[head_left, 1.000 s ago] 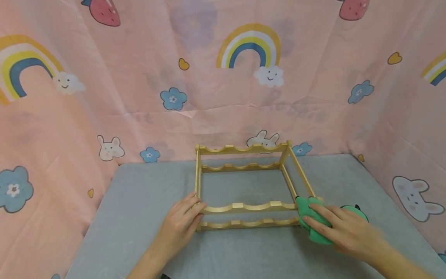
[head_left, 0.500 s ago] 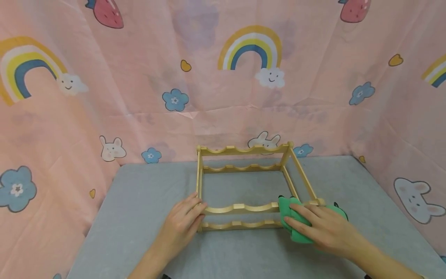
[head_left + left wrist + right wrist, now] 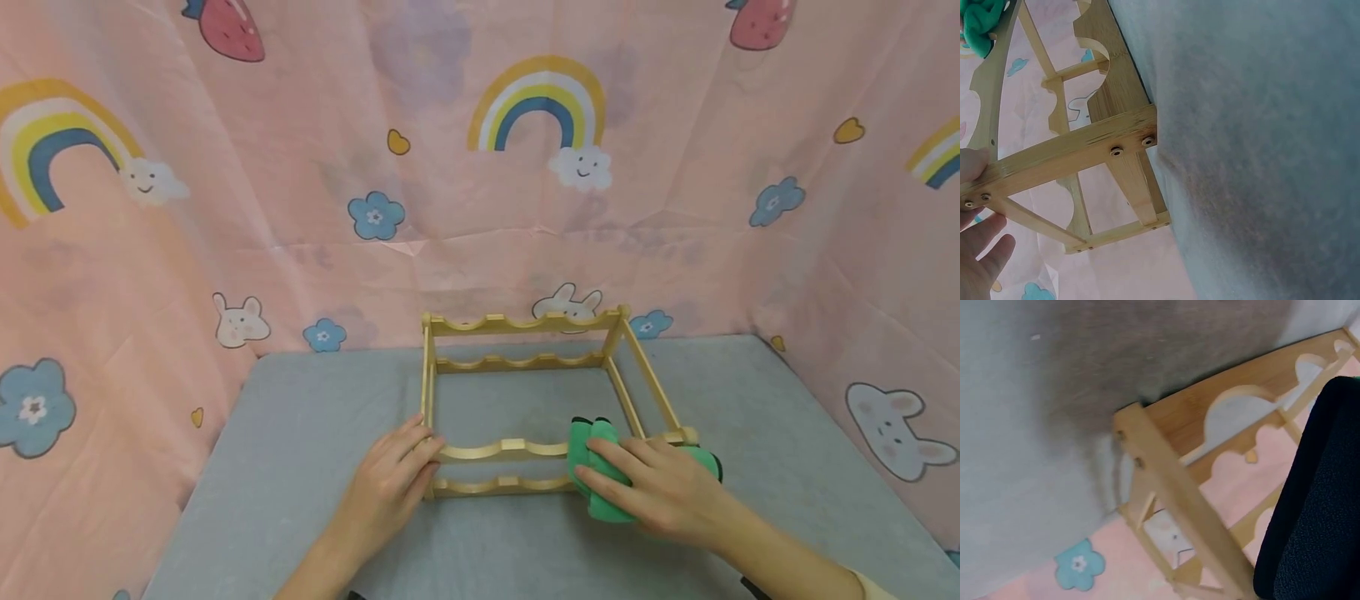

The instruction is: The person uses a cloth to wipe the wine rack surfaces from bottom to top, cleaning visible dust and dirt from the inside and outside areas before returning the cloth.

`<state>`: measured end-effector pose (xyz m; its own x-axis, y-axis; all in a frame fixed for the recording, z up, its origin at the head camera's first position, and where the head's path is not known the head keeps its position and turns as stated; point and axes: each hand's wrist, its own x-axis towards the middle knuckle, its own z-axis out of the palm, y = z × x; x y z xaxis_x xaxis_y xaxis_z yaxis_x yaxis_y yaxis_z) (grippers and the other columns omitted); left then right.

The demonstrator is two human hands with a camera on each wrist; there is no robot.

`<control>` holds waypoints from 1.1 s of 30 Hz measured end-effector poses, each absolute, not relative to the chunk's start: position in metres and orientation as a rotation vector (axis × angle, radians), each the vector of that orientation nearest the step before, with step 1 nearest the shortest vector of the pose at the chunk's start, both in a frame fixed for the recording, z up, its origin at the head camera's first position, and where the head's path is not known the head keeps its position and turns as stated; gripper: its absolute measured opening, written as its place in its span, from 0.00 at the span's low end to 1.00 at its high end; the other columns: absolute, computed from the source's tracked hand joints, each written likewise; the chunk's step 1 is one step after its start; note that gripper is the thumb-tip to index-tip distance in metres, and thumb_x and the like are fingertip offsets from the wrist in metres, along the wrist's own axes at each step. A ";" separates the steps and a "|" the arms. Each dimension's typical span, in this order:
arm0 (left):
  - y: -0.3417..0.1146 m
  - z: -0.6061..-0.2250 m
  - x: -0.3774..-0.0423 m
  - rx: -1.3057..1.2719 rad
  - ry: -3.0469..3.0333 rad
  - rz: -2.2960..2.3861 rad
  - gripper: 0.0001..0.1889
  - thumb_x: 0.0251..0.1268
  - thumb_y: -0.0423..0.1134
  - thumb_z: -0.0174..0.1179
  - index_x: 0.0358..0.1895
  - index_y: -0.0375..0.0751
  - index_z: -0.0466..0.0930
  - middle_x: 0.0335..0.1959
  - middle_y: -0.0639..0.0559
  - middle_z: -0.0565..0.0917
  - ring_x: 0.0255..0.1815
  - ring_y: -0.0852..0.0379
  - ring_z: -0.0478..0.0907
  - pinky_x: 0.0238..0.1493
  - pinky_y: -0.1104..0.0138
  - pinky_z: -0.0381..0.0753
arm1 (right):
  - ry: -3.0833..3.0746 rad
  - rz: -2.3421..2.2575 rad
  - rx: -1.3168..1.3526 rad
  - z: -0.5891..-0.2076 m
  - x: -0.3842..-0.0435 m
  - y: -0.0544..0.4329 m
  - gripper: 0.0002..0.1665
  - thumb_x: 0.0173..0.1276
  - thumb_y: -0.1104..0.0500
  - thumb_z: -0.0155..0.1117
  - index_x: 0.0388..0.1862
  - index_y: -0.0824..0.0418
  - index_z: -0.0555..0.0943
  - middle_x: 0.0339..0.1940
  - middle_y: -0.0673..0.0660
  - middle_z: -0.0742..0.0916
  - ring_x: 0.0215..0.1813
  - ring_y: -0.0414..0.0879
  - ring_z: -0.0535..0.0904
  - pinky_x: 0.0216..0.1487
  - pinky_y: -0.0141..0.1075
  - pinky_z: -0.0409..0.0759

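Note:
A pale wooden rack with scalloped rails stands on the table. My left hand holds its front left corner. In the left wrist view the fingers lie to one side of the corner post and the thumb to the other. Over the front upper rail my right hand grips a folded green cloth with black edging, right of the rail's middle. Part of the cloth sticks out past the hand on the right. The right palm is hidden.
Grey fabric covers the table. A pink printed curtain hangs behind and along both sides, close behind the rack's back rails. In the right wrist view a dark, black-edged piece blocks the right side.
My right hand has slid the green cloth leftward along the front rail, from the right corner toward the middle. The left hand and the rack have stayed in place.

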<state>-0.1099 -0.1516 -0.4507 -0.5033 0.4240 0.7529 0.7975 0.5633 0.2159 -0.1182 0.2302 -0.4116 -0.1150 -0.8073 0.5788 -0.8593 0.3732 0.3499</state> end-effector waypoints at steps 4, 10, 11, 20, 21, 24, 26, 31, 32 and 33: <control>-0.152 -0.451 -0.109 -0.967 -2.144 -0.737 0.15 0.63 0.30 0.70 0.53 0.37 0.85 0.50 0.47 0.86 0.61 0.37 0.82 0.61 0.48 0.83 | -1.888 0.099 1.453 -0.410 -0.121 0.219 0.20 0.80 0.58 0.46 0.57 0.56 0.85 0.51 0.62 0.87 0.35 0.52 0.81 0.22 0.38 0.78; -0.153 -0.450 -0.109 -0.950 -2.149 -0.749 0.24 0.52 0.26 0.74 0.56 0.33 0.83 0.52 0.46 0.86 0.62 0.37 0.82 0.64 0.52 0.80 | -1.812 0.091 1.495 -0.410 -0.125 0.196 0.18 0.78 0.60 0.50 0.57 0.57 0.85 0.51 0.62 0.87 0.34 0.52 0.81 0.26 0.37 0.82; -0.153 -0.451 -0.109 -0.950 -2.151 -0.750 0.23 0.52 0.26 0.74 0.55 0.33 0.84 0.52 0.46 0.86 0.62 0.37 0.82 0.64 0.52 0.80 | -1.810 0.079 1.504 -0.410 -0.125 0.192 0.19 0.77 0.60 0.50 0.57 0.57 0.85 0.51 0.62 0.87 0.34 0.52 0.81 0.27 0.37 0.82; -0.153 -0.452 -0.109 -0.951 -2.155 -0.744 0.20 0.53 0.27 0.74 0.51 0.35 0.86 0.50 0.47 0.86 0.62 0.37 0.82 0.63 0.51 0.82 | -1.864 -0.024 1.500 -0.411 -0.120 0.155 0.20 0.83 0.61 0.44 0.61 0.53 0.82 0.56 0.58 0.85 0.34 0.46 0.77 0.29 0.32 0.78; -0.153 -0.452 -0.109 -0.949 -2.156 -0.743 0.20 0.52 0.27 0.74 0.51 0.35 0.86 0.50 0.46 0.87 0.62 0.37 0.82 0.62 0.51 0.82 | -1.866 -0.030 1.491 -0.411 -0.120 0.151 0.20 0.83 0.61 0.44 0.61 0.53 0.82 0.56 0.57 0.85 0.34 0.46 0.76 0.27 0.32 0.76; -0.153 -0.452 -0.109 -0.942 -2.158 -0.737 0.20 0.52 0.27 0.75 0.51 0.35 0.86 0.50 0.46 0.87 0.61 0.37 0.83 0.62 0.51 0.82 | -1.863 -0.054 1.455 -0.410 -0.119 0.140 0.20 0.84 0.61 0.44 0.60 0.52 0.83 0.55 0.56 0.85 0.33 0.45 0.76 0.24 0.31 0.72; -0.153 -0.452 -0.109 -0.940 -2.168 -0.734 0.20 0.52 0.27 0.75 0.51 0.36 0.86 0.51 0.47 0.87 0.61 0.38 0.83 0.61 0.51 0.82 | -1.841 -0.058 1.439 -0.410 -0.118 0.133 0.20 0.84 0.61 0.45 0.59 0.51 0.84 0.55 0.56 0.86 0.33 0.45 0.76 0.24 0.30 0.73; -0.153 -0.450 -0.109 -0.947 -2.170 -0.738 0.21 0.51 0.26 0.77 0.51 0.37 0.86 0.51 0.48 0.86 0.62 0.39 0.83 0.62 0.52 0.83 | -1.812 -0.084 1.428 -0.411 -0.115 0.118 0.20 0.85 0.60 0.46 0.58 0.51 0.85 0.55 0.57 0.86 0.35 0.45 0.78 0.30 0.31 0.80; -0.152 -0.450 -0.109 -0.950 -2.167 -0.741 0.21 0.51 0.26 0.77 0.51 0.36 0.86 0.51 0.48 0.86 0.62 0.39 0.82 0.62 0.51 0.82 | -1.810 -0.088 1.425 -0.412 -0.114 0.115 0.19 0.85 0.59 0.46 0.58 0.51 0.85 0.55 0.57 0.86 0.35 0.46 0.78 0.30 0.31 0.81; -0.152 -0.450 -0.110 -0.954 -2.164 -0.743 0.21 0.50 0.25 0.77 0.50 0.36 0.86 0.50 0.48 0.86 0.62 0.39 0.82 0.62 0.51 0.82 | -1.813 -0.089 1.422 -0.412 -0.113 0.113 0.19 0.85 0.59 0.46 0.59 0.51 0.85 0.55 0.57 0.86 0.35 0.46 0.78 0.30 0.32 0.80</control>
